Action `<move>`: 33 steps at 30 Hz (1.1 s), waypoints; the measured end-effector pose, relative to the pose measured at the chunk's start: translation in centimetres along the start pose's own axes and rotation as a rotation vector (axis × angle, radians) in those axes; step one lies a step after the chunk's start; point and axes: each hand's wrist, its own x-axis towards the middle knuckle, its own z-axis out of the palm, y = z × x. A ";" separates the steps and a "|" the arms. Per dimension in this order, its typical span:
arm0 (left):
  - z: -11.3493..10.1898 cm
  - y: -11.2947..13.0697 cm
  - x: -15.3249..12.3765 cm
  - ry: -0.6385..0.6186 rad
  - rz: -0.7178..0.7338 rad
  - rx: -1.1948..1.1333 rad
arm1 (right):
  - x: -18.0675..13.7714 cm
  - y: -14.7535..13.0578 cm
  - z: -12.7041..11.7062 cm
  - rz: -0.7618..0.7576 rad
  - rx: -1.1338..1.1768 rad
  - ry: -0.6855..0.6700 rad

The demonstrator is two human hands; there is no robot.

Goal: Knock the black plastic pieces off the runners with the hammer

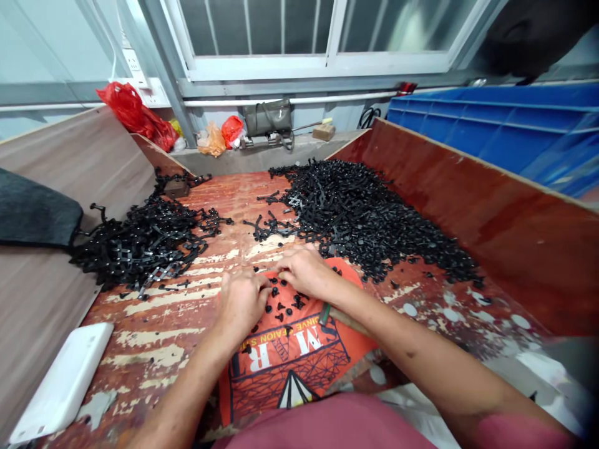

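Note:
My left hand [244,300] and my right hand [305,272] are close together over an orange printed cloth [281,368]. Both have their fingers curled in a pinch; whatever is between the fingertips is too small or hidden to make out. Several small black plastic pieces with round heads [289,311] lie scattered on the cloth between and below my hands. A thin green-ended tool [325,313] lies partly under my right forearm. Just beyond my right hand spreads a large heap of small black parts [355,212].
Another heap of black linked parts [145,234] lies at the left, near a dark padded piece [37,209]. A white plastic tray or cover [63,386] rests at the lower left. Wooden boards [468,218] wall the worn red table [159,337]. Behind the right board stands a blue crate [496,131].

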 end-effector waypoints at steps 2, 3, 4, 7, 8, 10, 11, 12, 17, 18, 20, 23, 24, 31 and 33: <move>0.3 0.6 0.3 -0.014 0.013 0.048 | 0.9 -0.2 0.6 -0.038 -0.029 -0.034; 0.3 0.7 0.3 -0.017 0.015 0.058 | 1.2 -0.2 1.0 -0.051 -0.046 -0.050; 0.3 0.8 0.3 -0.023 0.016 0.055 | 1.5 -0.3 1.3 -0.059 -0.064 -0.063; 0.1 0.0 0.4 -0.061 0.029 -0.048 | 2.0 -0.3 1.8 -0.054 -0.115 -0.079; 0.0 -0.5 0.4 -0.061 0.028 -0.097 | 2.1 -0.3 1.7 -0.048 -0.129 -0.079; -0.3 -2.0 0.6 -0.036 0.005 -0.171 | 2.1 -0.1 1.1 -0.035 -0.144 -0.078; -0.5 -2.7 0.6 -0.018 -0.014 -0.190 | 2.0 0.1 0.6 -0.031 -0.144 -0.074; -0.8 -3.4 0.6 -0.005 -0.037 -0.196 | 1.6 0.2 0.0 -0.027 -0.139 -0.064; -1.9 -4.8 -1.3 -0.030 -0.099 -0.219 | -2.6 0.4 -2.0 -0.031 -0.071 -0.003; -1.9 -4.5 -2.0 -0.039 -0.087 -0.228 | -3.8 0.3 -1.9 -0.062 -0.016 -0.019; -1.4 -3.4 -3.4 -0.053 -0.045 -0.241 | -5.9 0.0 -1.1 -0.112 0.028 -0.044; 0.2 -1.1 -4.8 -0.037 0.048 -0.219 | -8.2 -0.7 0.7 -0.124 -0.003 -0.025; 0.8 -0.4 -5.0 -0.014 0.085 -0.195 | -8.6 -0.9 1.3 -0.112 -0.016 -0.007; 2.9 2.3 -4.2 0.111 0.219 0.072 | -8.9 -1.8 2.6 -0.012 -0.080 0.059; 3.1 2.5 -4.2 0.124 0.237 0.101 | -9.1 -2.0 2.7 -0.009 -0.081 0.067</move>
